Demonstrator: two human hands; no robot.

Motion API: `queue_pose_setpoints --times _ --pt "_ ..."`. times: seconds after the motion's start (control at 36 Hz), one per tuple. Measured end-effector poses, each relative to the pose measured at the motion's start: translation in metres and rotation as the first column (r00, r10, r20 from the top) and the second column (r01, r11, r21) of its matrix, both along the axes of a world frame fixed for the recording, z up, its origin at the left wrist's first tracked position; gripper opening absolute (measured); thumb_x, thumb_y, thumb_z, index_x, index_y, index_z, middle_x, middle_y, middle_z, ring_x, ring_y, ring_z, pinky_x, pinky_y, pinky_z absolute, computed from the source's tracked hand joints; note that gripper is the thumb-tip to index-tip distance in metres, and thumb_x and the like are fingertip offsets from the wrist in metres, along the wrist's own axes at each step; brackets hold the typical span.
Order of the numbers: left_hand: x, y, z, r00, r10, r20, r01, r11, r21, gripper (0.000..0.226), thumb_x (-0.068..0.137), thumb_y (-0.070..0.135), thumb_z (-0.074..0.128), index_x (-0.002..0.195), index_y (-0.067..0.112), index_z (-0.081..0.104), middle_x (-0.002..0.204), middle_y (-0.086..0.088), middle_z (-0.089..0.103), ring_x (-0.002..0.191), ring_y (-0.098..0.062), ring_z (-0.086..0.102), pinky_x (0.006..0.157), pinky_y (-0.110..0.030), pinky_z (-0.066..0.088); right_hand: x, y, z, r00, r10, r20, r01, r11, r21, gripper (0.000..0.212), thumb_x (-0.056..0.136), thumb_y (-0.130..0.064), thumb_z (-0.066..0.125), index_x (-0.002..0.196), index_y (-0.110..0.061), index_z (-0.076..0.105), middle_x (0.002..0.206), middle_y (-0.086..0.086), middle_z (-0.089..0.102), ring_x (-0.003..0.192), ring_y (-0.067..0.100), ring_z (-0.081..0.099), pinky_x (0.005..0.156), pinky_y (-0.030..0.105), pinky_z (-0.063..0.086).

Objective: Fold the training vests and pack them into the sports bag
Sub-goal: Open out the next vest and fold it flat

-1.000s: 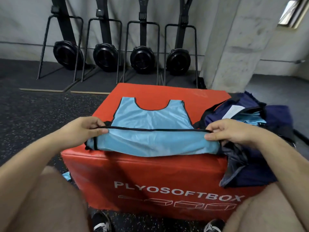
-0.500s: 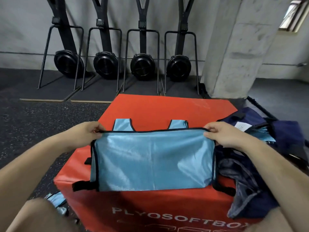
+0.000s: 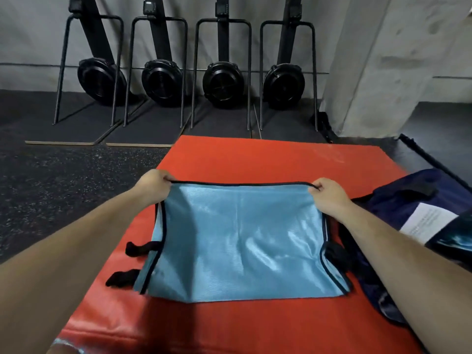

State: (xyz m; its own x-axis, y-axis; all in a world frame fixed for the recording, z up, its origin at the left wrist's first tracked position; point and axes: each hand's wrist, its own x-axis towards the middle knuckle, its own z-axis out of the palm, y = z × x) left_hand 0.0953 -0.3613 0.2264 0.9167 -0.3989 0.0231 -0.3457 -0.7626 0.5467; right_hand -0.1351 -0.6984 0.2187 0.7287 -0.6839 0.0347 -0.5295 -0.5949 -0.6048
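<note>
A light blue training vest [image 3: 240, 241] with black trim lies folded in half on the red plyo box [image 3: 255, 159]. Its far black-edged hem is stretched between my hands. My left hand [image 3: 153, 183] pinches the far left corner of the vest. My right hand [image 3: 329, 198] pinches the far right corner. Black side straps stick out at the vest's left and right edges. The navy sports bag [image 3: 419, 215] lies open on the box's right side, touching the vest's right edge, with a white label and blue fabric showing inside.
Several black fan machines [image 3: 222, 80] on metal stands line the wall beyond the box. A concrete pillar [image 3: 388, 65] rises at the back right. Dark speckled floor [image 3: 58, 180] surrounds the box. A scrap of blue fabric [image 3: 66, 347] shows at the bottom left.
My hands carried the vest's lower hem away from me over the shoulder straps, folding it in half. The straps and neckline are now covered. The view moved closer over the box.
</note>
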Motion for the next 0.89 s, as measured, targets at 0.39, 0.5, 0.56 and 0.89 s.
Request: queue_pose_setpoints --times 0.39,0.5,0.56,0.89 --pt "0.037 -0.042 -0.061 0.996 -0.027 0.089 0.014 0.989 0.147 0.041 0.091 0.001 0.044 0.125 0.013 0.063 0.128 -0.011 0.055 0.111 -0.030 0.055 0.089 -0.037 0.049 0.047 -0.031 -0.054 0.991 0.109 -0.074 -0.120 0.981 -0.155 0.015 0.097 -0.011 0.055 0.110 -0.015 0.061 0.116 0.005 0.055 0.103 0.023 0.056 0.090 0.034 0.044" --pt "0.046 -0.040 -0.062 0.991 -0.102 0.083 0.090 0.987 0.136 0.024 0.094 0.020 0.058 0.115 0.014 0.070 0.118 -0.010 0.059 0.100 -0.026 0.057 0.085 -0.034 0.048 0.049 -0.034 -0.051 0.978 0.162 -0.134 -0.182 0.970 -0.159 0.033 0.100 -0.026 0.056 0.132 -0.018 0.057 0.126 0.003 0.053 0.111 0.022 0.055 0.095 0.032 0.043" --pt "0.052 -0.036 -0.063 0.993 -0.099 0.071 0.087 0.985 0.149 0.024 0.095 0.023 0.062 0.114 0.012 0.070 0.118 -0.011 0.061 0.105 -0.031 0.059 0.087 -0.036 0.048 0.052 -0.036 -0.049 0.968 0.141 -0.206 -0.177 0.970 -0.167 0.034 0.101 -0.029 0.054 0.132 -0.016 0.058 0.129 0.008 0.049 0.102 0.025 0.058 0.090 0.032 0.047" --pt "0.032 -0.014 0.008 0.995 -0.008 0.098 0.011 0.999 -0.035 0.015 0.093 0.027 0.065 0.098 0.015 0.072 0.097 -0.005 0.065 0.099 -0.026 0.054 0.079 -0.031 0.041 0.038 -0.023 0.018 0.995 0.055 -0.082 -0.073 0.970 -0.234 0.019 0.096 -0.028 0.059 0.107 -0.020 0.071 0.109 -0.004 0.059 0.119 0.029 0.043 0.101 0.033 0.035"
